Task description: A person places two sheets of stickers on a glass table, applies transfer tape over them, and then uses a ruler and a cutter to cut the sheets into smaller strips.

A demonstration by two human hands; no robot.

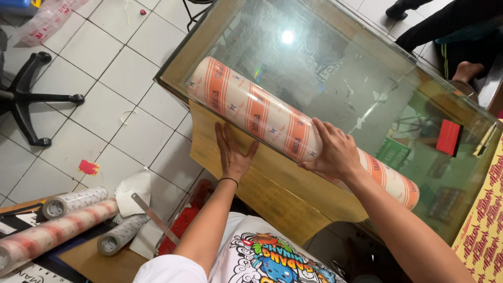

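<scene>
Head view, looking down at a glass-topped counter (pixel 335 68). A long roll of film with orange-and-white striped wrapper (pixel 262 118) lies diagonally on the glass, its far end near the counter's left corner, its near end (pixel 406 191) toward the person's right. A yellow-brown sheet (pixel 272 183) runs out from under the roll and hangs over the counter's near edge toward the person. Left hand (pixel 232 152): flat, palm down, fingers straight and slightly spread, pressing the sheet just beside the roll; it grips nothing. Right hand (pixel 335 152): open, fingers curved over the top of the roll near its middle, resting on it rather than closed around it. A red squeegee (pixel 449 137) sits on the glass well to the right, apart from the roll. Bare glass lies beyond the roll. Left of the counter: tiled floor (pixel 105 89), chair base (pixel 26 94), more rolls (pixel 57 230) on a low surface.
</scene>
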